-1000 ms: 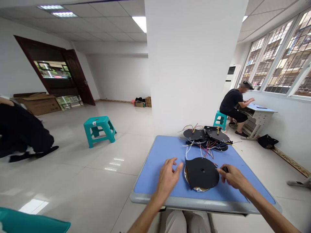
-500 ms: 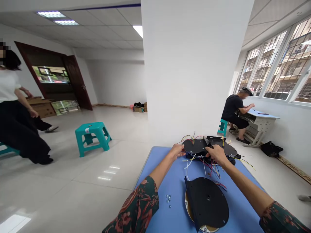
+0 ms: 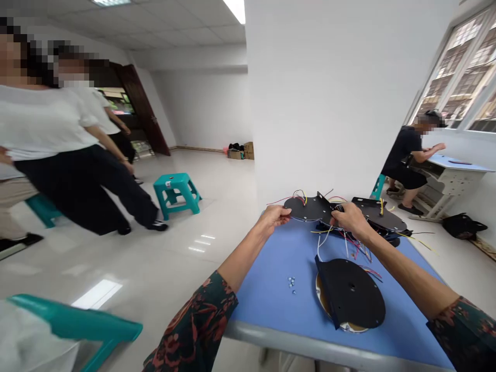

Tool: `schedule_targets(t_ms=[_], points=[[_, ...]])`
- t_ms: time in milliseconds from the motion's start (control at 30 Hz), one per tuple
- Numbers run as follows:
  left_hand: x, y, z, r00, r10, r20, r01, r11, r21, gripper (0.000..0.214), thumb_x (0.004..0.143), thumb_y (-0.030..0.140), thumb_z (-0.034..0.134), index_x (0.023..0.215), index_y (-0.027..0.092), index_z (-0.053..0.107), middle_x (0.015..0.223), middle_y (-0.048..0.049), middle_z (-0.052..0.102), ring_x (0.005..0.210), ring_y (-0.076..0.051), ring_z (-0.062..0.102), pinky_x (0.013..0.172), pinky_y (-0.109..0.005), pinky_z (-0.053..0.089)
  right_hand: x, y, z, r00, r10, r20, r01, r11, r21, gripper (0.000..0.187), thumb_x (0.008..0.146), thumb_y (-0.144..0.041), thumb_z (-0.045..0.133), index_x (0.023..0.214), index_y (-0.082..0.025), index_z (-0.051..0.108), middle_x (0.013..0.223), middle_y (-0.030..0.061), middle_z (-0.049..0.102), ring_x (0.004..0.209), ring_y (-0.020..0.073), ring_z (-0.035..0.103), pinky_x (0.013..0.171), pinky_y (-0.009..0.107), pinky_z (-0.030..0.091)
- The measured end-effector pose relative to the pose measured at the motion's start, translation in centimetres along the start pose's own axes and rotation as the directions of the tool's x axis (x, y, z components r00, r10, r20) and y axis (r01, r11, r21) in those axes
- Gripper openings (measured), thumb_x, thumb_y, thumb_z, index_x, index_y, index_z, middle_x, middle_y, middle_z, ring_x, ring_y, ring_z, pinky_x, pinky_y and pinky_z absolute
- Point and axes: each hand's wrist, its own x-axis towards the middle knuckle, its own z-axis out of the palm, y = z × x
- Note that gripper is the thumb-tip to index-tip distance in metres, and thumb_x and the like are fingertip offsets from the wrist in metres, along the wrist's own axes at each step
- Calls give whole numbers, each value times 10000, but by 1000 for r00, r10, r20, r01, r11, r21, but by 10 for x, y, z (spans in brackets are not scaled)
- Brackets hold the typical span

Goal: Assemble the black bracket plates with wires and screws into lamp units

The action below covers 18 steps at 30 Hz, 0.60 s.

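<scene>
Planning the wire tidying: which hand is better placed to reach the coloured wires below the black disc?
Probably the right hand: it sits directly above those coloured wires, at the disc's inner edge, while the left hand grips the disc's outer edge, further away.

A blue-topped table with a grey rim (image 3: 310,343) carries a round black plate (image 3: 351,292) on a metal disc, small silver nuts (image 3: 291,283), and a pile of black discs (image 3: 380,218) trailing coloured wires (image 3: 349,240).

A black round plate (image 3: 307,209) with an upturned tab was held at 12 o'clock between the left hand (image 3: 274,217) and the right hand (image 3: 351,219), and coloured wires (image 3: 341,235) were splayed beneath it. A 2nd black plate (image 3: 351,292) was left lying on a round metal base (image 3: 321,295) at 5 o'clock.
</scene>
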Motion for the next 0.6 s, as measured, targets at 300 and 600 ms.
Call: schedule_targets(t_ms=[300,600], points=[[-69,-58,-60,982,-77,-174,84,996,32,120,774,119,741,852,118,649,623,-29,679,505,-73,549,544,-182,424,1,-43,70,969,-131,210,179,956,-231,168,733,-48,613,754,-112,766,782,150,732,872,267,707,734,297,488],[-76,-71,-41,974,-121,-189,152,975,161,396,808,150,709,1168,129,546,697,8,687,483,-91,595,444,-187,344,5,-43,91,983,-86,161,152,874,-461,339,832,-55,555,1116,-82,738,1099,246,699,1107,361,688,828,385,514]])
